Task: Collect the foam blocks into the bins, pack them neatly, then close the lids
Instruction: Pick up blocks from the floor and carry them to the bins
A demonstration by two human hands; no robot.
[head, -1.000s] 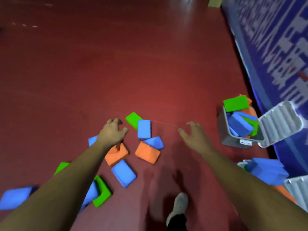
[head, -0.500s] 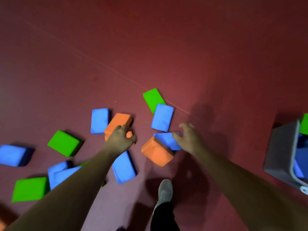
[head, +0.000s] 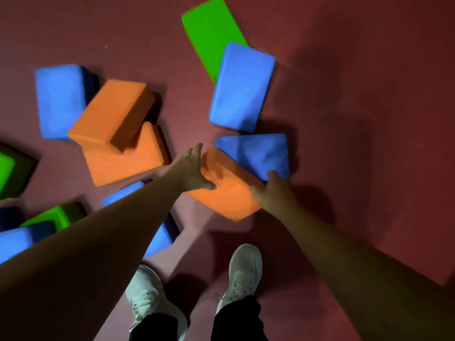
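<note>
Between the two hands, on the red floor (head: 357,107) just ahead of the white shoes (head: 245,269), lies an orange block (head: 229,198), with a blue block (head: 256,153) overlapping its far corner. It is probably chosen as the nearest of the scatter, and it looks too wide for one hand, so both hands come in from opposite sides. The left hand (head: 193,168) lies against its left edge, fingers straight and together, thumb spread over the top face. The right hand (head: 277,190) meets the right edge and touches the blue block too; blur hides whether its fingers curl or lie flat. My guess is a two-handed squeeze. Two orange blocks (head: 115,119) lie stacked to the left. No bin shows.
</note>
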